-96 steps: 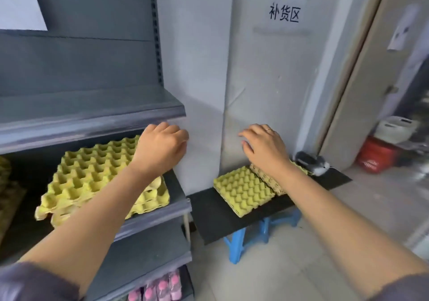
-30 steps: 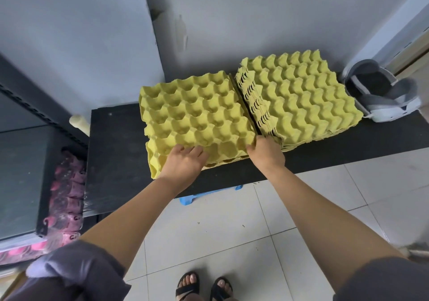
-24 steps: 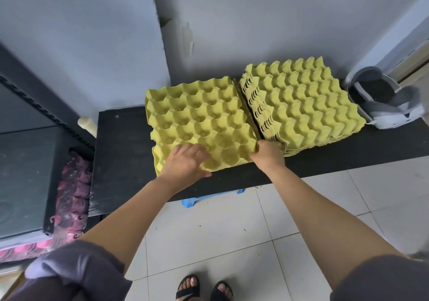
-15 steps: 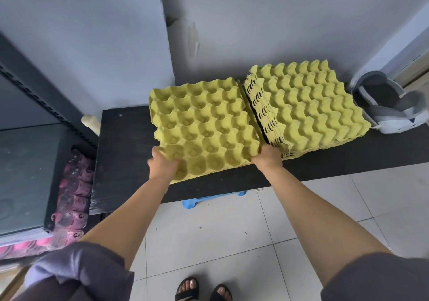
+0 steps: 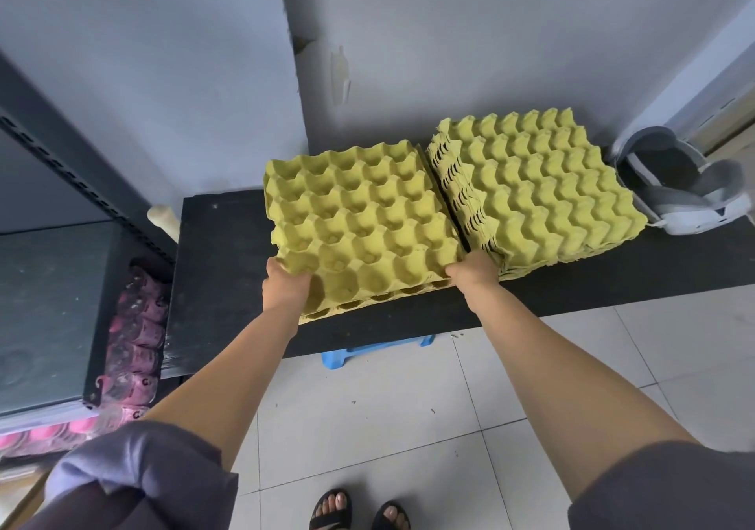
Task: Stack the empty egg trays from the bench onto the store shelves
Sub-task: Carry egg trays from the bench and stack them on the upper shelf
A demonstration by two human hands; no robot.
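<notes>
**Lift in progress at bench: risk of snagging and of disturbing the stacks**

Hazards, as judged from the present position:

1. The top tray [image 5: 359, 219] of the left stack is raised at its near edge, with the lower trays [image 5: 367, 304] showing beneath it. Pulp trays nest tightly, so extra layers may come up with it and drop off partway to the shelf unit [image 5: 49, 304]. How many layers are in the grip cannot be told.
2. The left stack stands hard against the right stack [image 5: 539, 186]. A lift that drifts rightward could catch that stack's ragged side and shift it.
3. The lower trays sit at the front edge of the bench [image 5: 228, 251]. A pull toward the person rather than upward could drag them over the edge onto the floor.
4. Both holds are at corners only. Soft pulp may bend or tear there if the tray is swung quickly.

Hands:

- Left hand [image 5: 286, 288]: closed round the near-left corner of the top tray, thumb above, fingers hidden beneath.
- Right hand [image 5: 474, 274]: closed on the near-right corner, at the seam between the two stacks. Its fingertips are not visible.

Neither hand holds anything else.
</notes>
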